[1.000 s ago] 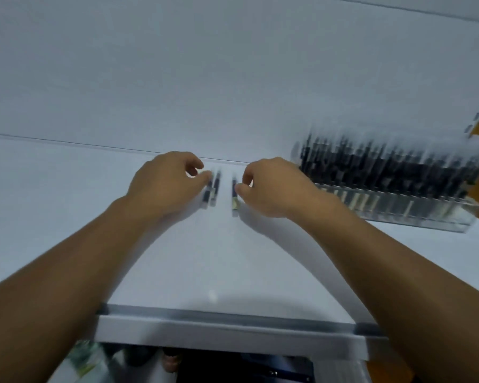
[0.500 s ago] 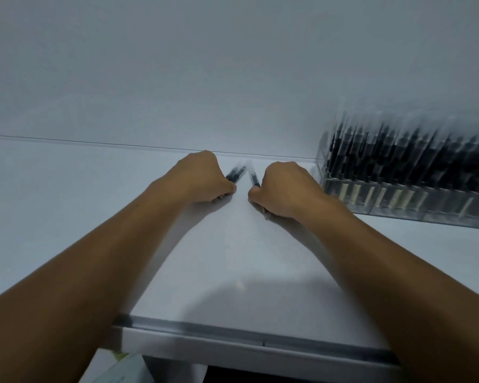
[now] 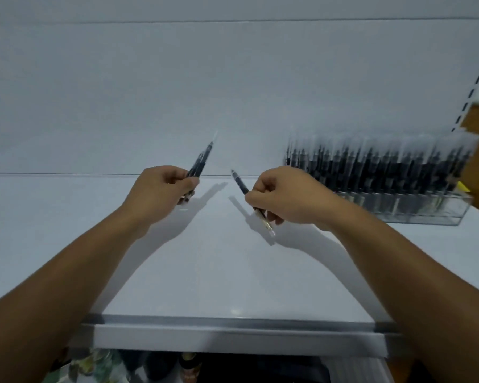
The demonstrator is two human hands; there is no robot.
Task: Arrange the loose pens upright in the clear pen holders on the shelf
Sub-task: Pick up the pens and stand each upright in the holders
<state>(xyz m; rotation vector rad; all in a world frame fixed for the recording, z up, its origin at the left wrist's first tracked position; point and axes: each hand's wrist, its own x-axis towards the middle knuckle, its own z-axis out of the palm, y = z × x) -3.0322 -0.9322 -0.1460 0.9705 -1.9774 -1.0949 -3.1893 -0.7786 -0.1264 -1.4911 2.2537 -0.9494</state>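
Before swinging across to the rack, turn the single dark pen (image 3: 239, 182) in the right hand (image 3: 282, 197) toward vertical (tilted now, dark end up and to the left, pale end down and to the right). Do likewise with the bundle of pens (image 3: 201, 161) in the left hand (image 3: 161, 189). Feed one at a time, probably right first, being nearer the clear pen holder (image 3: 398, 208). Hunt for a free slot along its left end, as it looks crowded already with a row of upright pens (image 3: 371, 164). Lower straight down with no sideways shove, to avoid tipping neighbours. Keep the left bundle high and out of the way meanwhile.

Right hand: curled, pinching its pen between thumb and fingers about mid-barrel, lifted off the surface. Left hand: closed round two pens, perhaps three (count lost to blur), thin ends aimed up and to the right, butt ends poking out below the fingers. Neither hand touching the white shelf (image 3: 219, 272), judging by the shadows underneath. Holder toward the back right of that shelf, well apart from the left hand and nearer the right. Too smeared to tell which slots stand open.
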